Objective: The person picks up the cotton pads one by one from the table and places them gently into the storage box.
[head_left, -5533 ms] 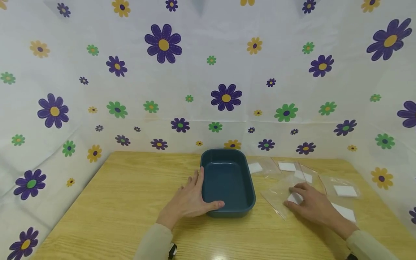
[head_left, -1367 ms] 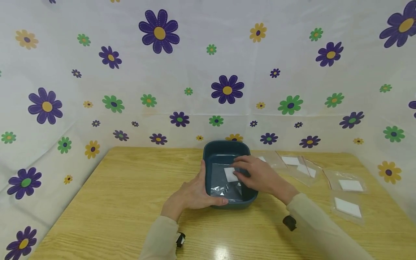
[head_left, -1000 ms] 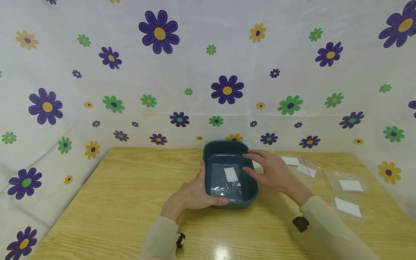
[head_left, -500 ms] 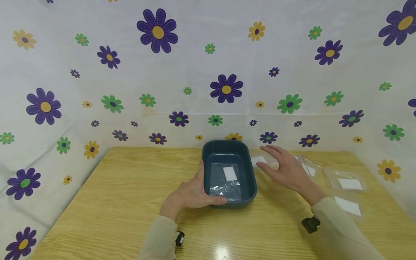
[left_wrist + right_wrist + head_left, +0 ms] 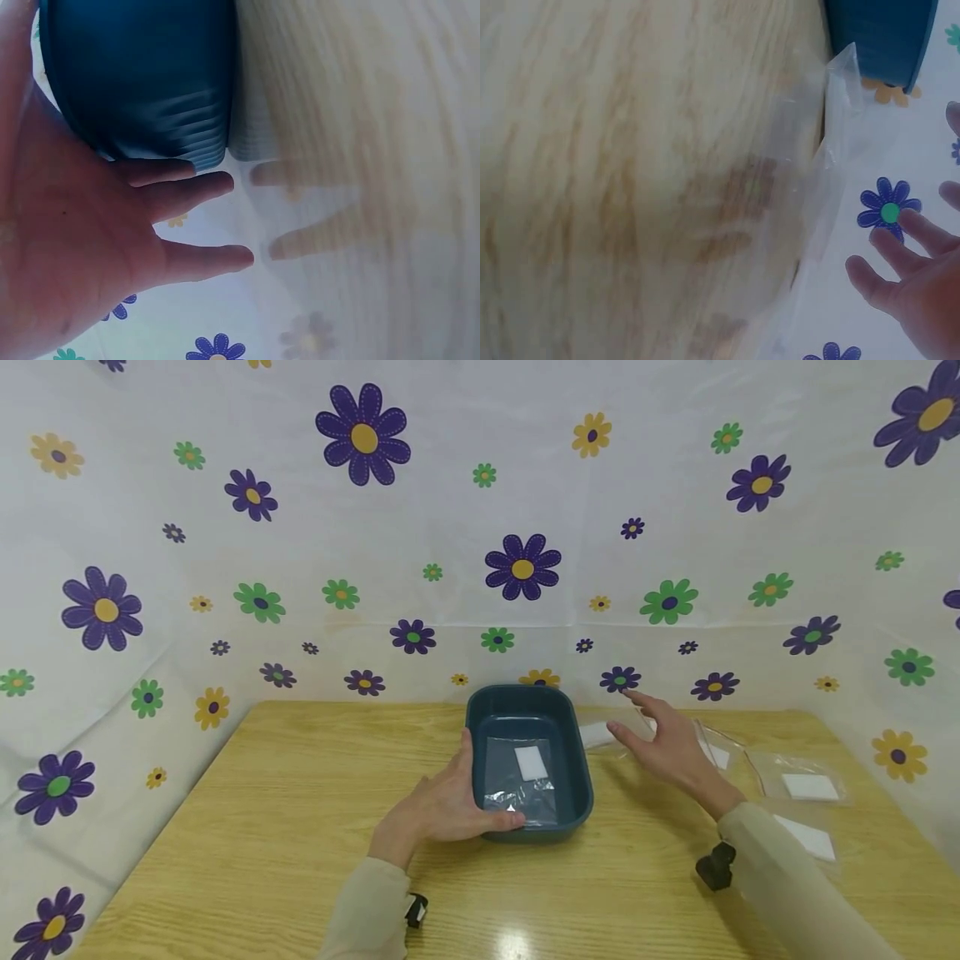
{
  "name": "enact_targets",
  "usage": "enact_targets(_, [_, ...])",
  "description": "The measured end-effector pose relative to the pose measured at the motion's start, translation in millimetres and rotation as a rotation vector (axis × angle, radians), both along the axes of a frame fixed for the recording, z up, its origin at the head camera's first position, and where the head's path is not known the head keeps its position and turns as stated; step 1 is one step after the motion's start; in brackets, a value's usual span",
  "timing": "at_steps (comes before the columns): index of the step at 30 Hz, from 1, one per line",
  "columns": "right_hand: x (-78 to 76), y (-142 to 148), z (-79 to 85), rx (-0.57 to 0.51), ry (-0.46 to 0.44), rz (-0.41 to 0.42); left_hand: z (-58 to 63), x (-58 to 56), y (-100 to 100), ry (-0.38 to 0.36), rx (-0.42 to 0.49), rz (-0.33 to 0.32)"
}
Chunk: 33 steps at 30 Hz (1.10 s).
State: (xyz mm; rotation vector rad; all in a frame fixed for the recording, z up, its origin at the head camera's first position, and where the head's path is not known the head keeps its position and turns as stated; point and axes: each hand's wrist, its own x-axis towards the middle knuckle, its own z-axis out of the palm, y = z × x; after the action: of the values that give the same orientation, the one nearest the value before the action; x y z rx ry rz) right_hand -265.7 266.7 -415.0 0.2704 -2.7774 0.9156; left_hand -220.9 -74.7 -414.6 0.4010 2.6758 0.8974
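A dark blue rectangular bin [image 5: 546,836] stands on the table. Inside it lies a clear plastic bag [image 5: 501,768] with a white rectangular piece [image 5: 531,763]. My left hand [image 5: 438,802] rests against the bin's left side, its straight thumb across the near-left corner of the rim. In the left wrist view its fingers [image 5: 199,262] are straight and spread beside the bin wall. To the right of the bin, my right hand [image 5: 671,747] is held over clear bags with fingers spread, holding nothing. It partly covers a bag with a white piece [image 5: 594,734].
Further right lie clear bags with white pieces: a white piece [image 5: 716,754] near the hand, another white piece [image 5: 810,787] at the far right, and a third white piece [image 5: 812,838] partly behind the right sleeve. A flower-patterned cloth [image 5: 450,527] hangs behind the wooden table [image 5: 300,827].
The right hand took a bag from the right side, laid it in the bin, let go and moved back right over the other bags. The left hand has stayed at the bin.
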Motion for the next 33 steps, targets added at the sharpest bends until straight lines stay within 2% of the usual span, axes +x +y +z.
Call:
enact_targets(6, [-13.7, -0.4, -8.6, 0.011, -0.112, 0.023, -3.3, -0.2, 0.3, -0.001, 0.018, -0.016])
enact_targets(11, [-22.5, 0.1, -16.4, 0.08, -0.179, 0.002, -4.4, -1.0, 1.3, 0.009, 0.035, -0.026])
enact_targets(17, [-26.2, 0.9, -21.7, 0.159, -0.235, 0.003, -4.4, 0.0, 0.4, 0.004, 0.046, -0.024])
enact_targets(20, [-25.8, 3.4, -23.2, 0.186, -0.216, 0.018, -4.0, 1.0, 0.0, 0.006, 0.06, -0.025])
enact_targets(26, [-22.5, 15.4, -25.5, 0.195, -0.12, 0.057, -3.5, 1.1, 0.4, 0.005, 0.055, -0.021])
enact_targets(33, [-12.2, 22.6, -23.1, 0.142, -0.035, 0.093, -3.9, 0.7, 0.4, 0.003, 0.057, -0.021])
